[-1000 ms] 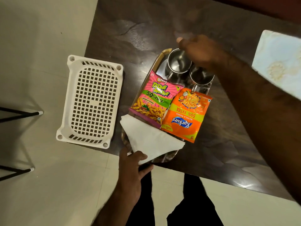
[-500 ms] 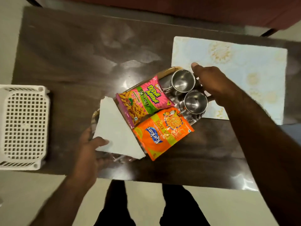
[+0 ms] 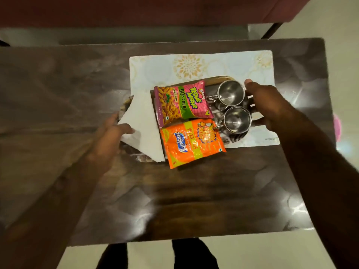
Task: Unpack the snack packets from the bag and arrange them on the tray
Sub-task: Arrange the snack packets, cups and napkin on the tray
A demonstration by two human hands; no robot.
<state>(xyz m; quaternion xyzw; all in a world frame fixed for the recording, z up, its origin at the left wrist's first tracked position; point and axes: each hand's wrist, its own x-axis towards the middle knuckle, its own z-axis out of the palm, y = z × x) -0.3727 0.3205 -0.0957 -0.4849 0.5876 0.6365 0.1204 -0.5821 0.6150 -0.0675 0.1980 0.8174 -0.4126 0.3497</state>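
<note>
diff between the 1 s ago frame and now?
The tray, held at both ends by the left hand and right hand, was carried away from the white basket, now out of view, onto the floral placemat. Unchanged: both grips, and the pink packet, orange packet, two steel cups and napkin.

Glossy dark wooden table [image 3: 174,200] on pale tiled floor [image 3: 252,253], glare patches.
</note>
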